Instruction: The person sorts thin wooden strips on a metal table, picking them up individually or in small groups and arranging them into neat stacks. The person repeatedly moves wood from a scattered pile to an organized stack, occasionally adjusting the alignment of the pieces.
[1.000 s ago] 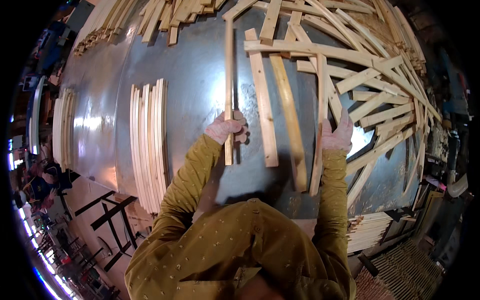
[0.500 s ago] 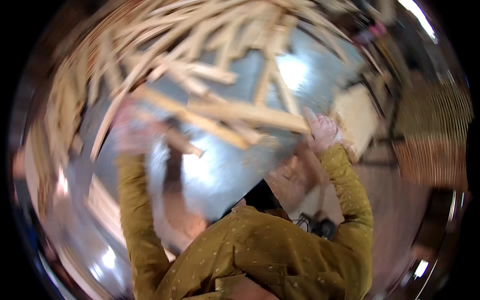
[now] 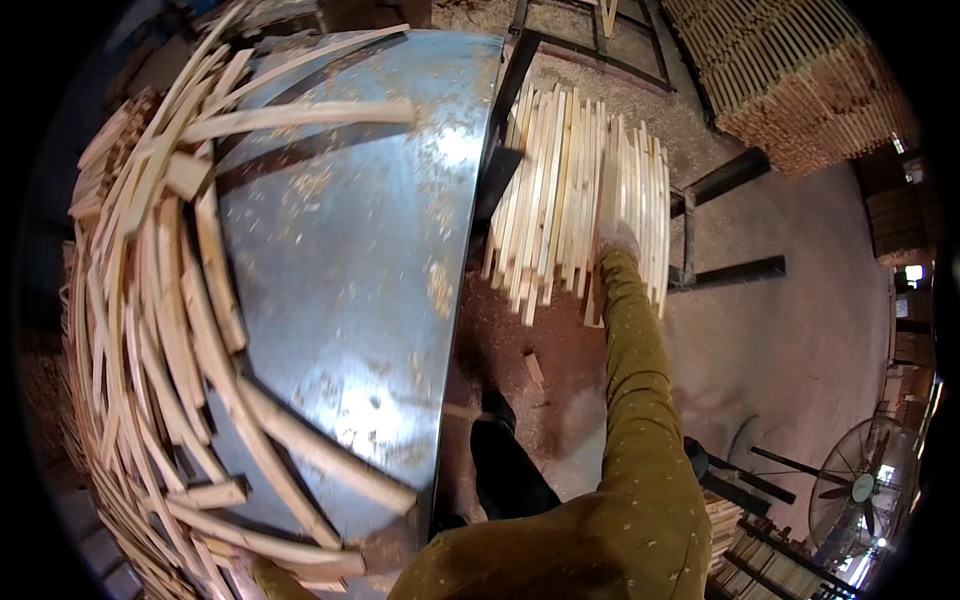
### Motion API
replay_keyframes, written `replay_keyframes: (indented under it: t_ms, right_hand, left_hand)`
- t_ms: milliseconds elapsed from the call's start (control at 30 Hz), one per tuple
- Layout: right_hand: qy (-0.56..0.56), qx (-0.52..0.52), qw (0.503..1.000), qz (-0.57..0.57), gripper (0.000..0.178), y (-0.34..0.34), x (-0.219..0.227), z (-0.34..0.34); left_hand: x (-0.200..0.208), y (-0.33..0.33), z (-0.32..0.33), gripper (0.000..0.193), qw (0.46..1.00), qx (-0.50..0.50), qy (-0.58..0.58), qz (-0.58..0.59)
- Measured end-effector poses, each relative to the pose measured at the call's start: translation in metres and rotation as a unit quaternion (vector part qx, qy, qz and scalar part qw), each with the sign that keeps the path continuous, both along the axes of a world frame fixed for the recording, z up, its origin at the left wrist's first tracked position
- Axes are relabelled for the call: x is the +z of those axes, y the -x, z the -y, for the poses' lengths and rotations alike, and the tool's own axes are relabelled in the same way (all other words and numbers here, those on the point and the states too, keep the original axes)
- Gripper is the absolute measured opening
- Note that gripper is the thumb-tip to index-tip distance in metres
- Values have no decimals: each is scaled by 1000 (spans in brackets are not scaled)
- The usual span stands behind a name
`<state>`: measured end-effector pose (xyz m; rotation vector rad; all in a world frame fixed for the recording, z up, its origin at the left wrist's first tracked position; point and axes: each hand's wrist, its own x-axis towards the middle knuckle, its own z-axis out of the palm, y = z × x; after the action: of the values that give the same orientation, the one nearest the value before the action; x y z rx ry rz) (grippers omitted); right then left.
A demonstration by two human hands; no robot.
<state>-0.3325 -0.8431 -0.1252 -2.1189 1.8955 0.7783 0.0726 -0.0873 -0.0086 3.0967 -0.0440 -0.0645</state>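
Sticks (image 3: 545, 200) lie side by side in a stack just right of the metal table (image 3: 340, 260), with the right hand (image 3: 620, 238) at them — too blurred to tell whether its fingers pinch one. Good handling here probably means keeping sticks parallel and their ends level; the left hand (image 3: 241, 572) — fingers also unclear — is beside loose boards (image 3: 325, 455) on the table.

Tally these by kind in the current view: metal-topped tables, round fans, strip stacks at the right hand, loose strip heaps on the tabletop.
Metal-topped table: 1
Round fan: 1
Strip stack at the right hand: 1
Loose strip heap: 1
Total: 4 (individual strips overlap too much to count)
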Motion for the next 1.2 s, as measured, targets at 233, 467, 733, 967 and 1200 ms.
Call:
replay_keyframes:
  t_ms: [233, 467, 733, 967, 1200]
  right_hand:
    - [8, 80, 989, 124, 48, -76, -106, 139]
    - [276, 233, 861, 358, 46, -81, -22, 34]
    - [40, 516, 569, 639, 39, -261, 218, -380]
    - [-241, 748, 347, 511, 64, -447, 246, -825]
    - [-40, 888, 452, 77, 83, -462, 164, -958]
  left_hand:
    - [-29, 47, 60, 62, 993, 96, 52, -37]
    - [4, 62, -40, 59, 938, 334, 42, 79]
    - [-4, 25, -297, 68, 917, 261, -300, -35]
    - [4, 4, -376, 47, 983, 140, -76, -88]
    - [-29, 61, -383, 81, 852, 450, 150, 222]
